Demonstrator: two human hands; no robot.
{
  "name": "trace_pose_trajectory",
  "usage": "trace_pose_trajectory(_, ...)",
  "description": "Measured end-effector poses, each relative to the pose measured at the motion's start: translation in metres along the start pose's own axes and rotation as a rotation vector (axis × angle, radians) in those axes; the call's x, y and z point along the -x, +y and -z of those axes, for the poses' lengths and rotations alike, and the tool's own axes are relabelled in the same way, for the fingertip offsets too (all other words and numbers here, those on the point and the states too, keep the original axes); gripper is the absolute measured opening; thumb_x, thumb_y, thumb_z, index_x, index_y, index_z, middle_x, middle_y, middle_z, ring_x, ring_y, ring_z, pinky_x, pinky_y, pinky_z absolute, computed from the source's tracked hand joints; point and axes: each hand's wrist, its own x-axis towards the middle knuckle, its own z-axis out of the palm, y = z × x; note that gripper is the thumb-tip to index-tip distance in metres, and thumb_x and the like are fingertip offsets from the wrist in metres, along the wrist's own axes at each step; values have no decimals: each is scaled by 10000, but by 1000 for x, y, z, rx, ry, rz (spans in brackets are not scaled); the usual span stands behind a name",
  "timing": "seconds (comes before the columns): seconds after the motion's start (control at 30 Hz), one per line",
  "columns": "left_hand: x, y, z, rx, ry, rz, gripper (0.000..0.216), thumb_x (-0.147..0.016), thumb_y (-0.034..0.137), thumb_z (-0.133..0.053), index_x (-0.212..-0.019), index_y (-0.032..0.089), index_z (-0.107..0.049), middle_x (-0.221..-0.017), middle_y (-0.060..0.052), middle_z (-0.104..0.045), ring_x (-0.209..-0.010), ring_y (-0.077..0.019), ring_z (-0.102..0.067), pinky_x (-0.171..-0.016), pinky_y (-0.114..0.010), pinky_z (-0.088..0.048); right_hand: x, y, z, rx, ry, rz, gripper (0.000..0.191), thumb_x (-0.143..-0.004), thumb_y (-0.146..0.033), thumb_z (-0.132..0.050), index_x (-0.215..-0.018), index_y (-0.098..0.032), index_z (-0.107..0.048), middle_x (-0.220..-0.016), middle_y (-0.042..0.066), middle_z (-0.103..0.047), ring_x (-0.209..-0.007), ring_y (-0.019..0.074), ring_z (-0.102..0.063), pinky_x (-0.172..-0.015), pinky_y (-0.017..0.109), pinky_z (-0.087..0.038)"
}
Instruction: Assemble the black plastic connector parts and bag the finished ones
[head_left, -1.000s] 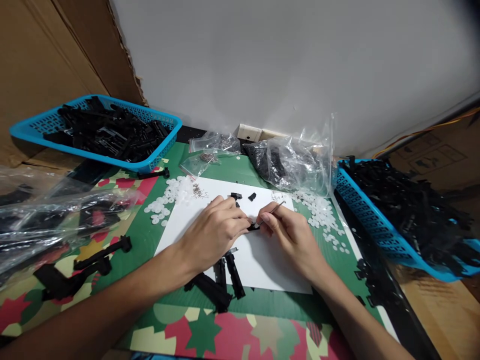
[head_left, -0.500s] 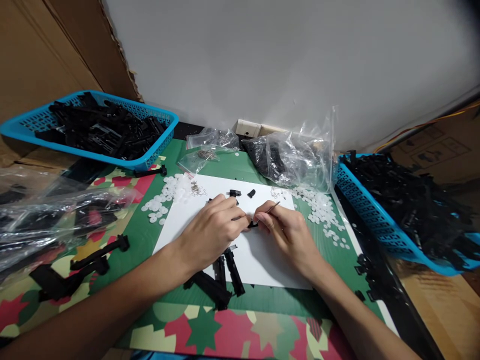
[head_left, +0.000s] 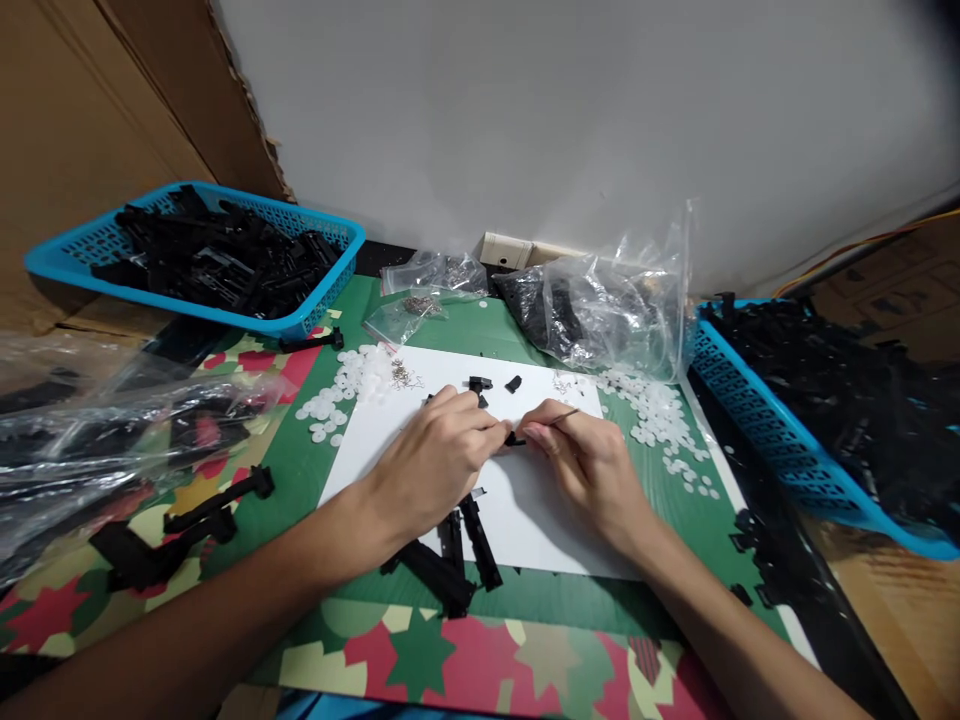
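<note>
Green patterned paper (head_left: 555, 603) is lying under a white sheet (head_left: 540, 520). A small black part (head_left: 514, 439) is sitting between the left hand (head_left: 448, 440), which is pinching it, and the right hand (head_left: 583, 450), which is pinching a thin tool (head_left: 565, 416), slanting flatter than half a second ago.

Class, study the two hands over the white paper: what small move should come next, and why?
Probably a gentle nudge of the thin tool toward the small black part. The right hand pinches the tool close beside that part, which the left hand appears to steady over the white paper. The tool's tip is hidden, so gentleness seems wise.
</note>
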Motion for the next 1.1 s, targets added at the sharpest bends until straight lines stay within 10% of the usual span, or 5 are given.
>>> trace_pose_trajectory(0.53,1,-3,-2,162,7,68,186,-1034,129,-596,-975,184,-763,-868,-30,-760,-838,-205,-613,-834,-376,-413,5,-5,5,-4,73,32,238,-1100,-266,-469,-957,-209,-651,-887,53,-685,-790,179,-640,-754,325,-509)
trace_pose_trajectory(0.73,-4,-5,4,361,296,313,196,-984,312,-717,-1130,212,-801,-993,-56,-808,-897,-231,-690,-860,-389,-493,2,-4,45,4,275,36,284,-1113,-236,-421,-956,-209,-656,-1087,87,-654,-1021,210,-624,-913,384,-489)
trace_pose_trajectory(0.87,-3,-5,8,537,376,432,262,-938,441,-755,-1105,248,-812,-1097,-59,-804,-998,-261,-714,-888,-368,-543,1,-5,49,-20,186,-43,234,-1046,-282,-608,-1259,-242,-695,-1144,78,-688,-982,208,-617,-840,349,-500)
trace_pose_trajectory(1.1,-4,-12,10,546,381,456,464,-943,542,-700,-1337,297,-714,-1096,-47,-753,-881,-225,-691,-793,-312,-575,-6,-19,52,21,381,68,92,-996,-255,-685,-1048,-222,-754,-955,48,-749,-814,188,-643,-700,313,-504)
